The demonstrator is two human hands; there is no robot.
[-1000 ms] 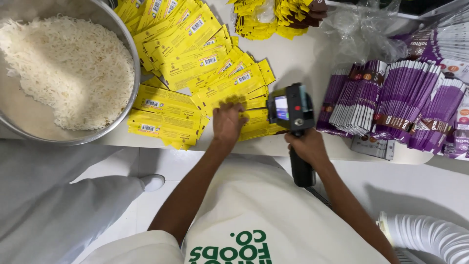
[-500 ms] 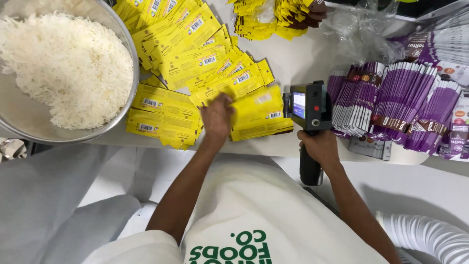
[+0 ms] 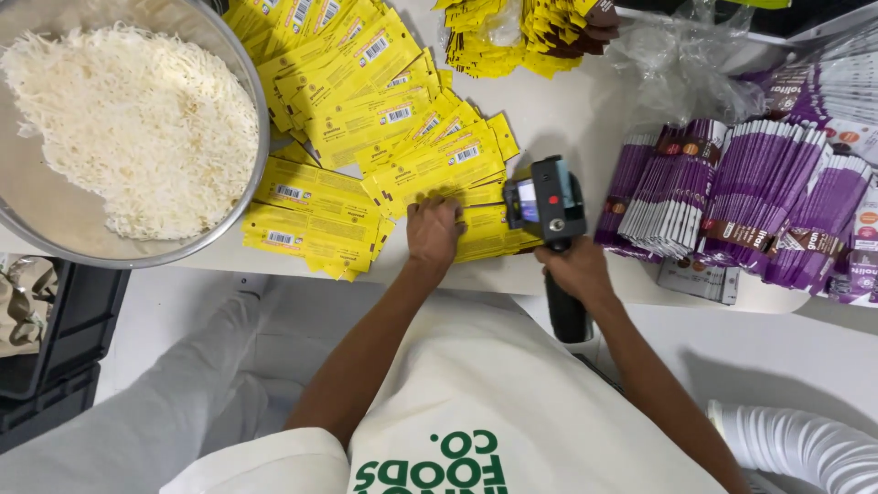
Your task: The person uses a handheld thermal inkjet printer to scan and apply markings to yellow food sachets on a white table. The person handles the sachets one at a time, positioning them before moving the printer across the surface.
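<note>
A rice bowl (image 3: 55, 210) at ten o'clock, purple packets (image 3: 732, 192) at two; left hand (image 3: 433, 229) presses flat on yellow pouches (image 3: 366, 91), right hand (image 3: 574, 270) clenches a handheld printer (image 3: 549, 201).

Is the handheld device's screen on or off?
On: the small screen on the handheld device glows blue-white while the right hand grips it.

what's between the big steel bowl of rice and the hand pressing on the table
In the head view, overlapping yellow pouches fill the stretch between the steel bowl and the left hand.
</note>
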